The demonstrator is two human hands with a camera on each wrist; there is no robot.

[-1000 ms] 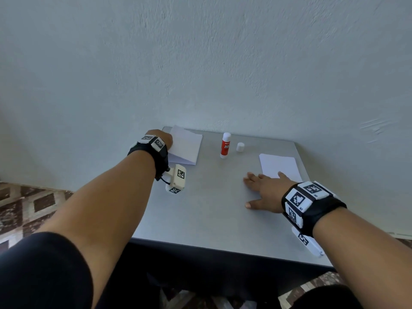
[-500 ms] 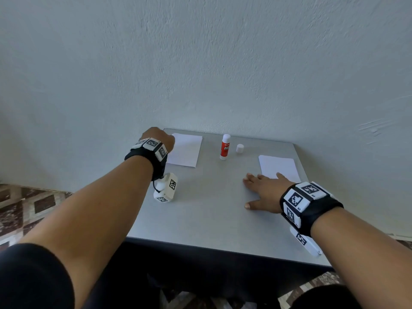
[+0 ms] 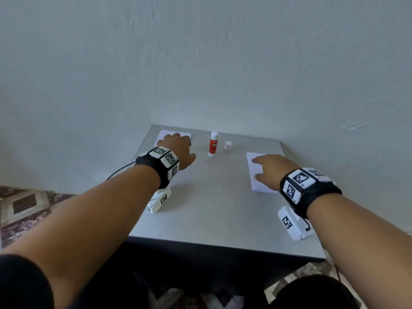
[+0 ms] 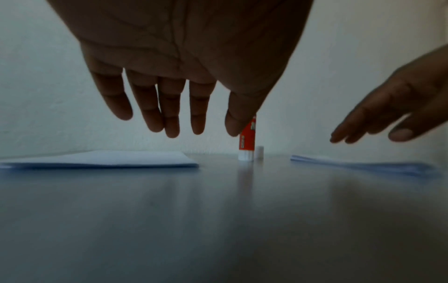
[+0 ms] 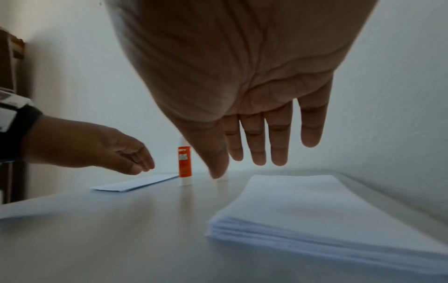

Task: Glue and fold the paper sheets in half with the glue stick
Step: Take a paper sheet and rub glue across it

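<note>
One glue stick [image 3: 213, 143]; one cap [image 3: 228, 146]; two paper stacks.

The glue stick [image 3: 213, 144], standing upright at the far middle of the table [image 3: 211, 208], carries white lettering on its red label; it seems to read "GLUE STICK", though it is small and blurred. A brand line above those words cannot be made out. The wrist bands [image 3: 166, 157] bear black-and-white square code markers, not words.
</note>
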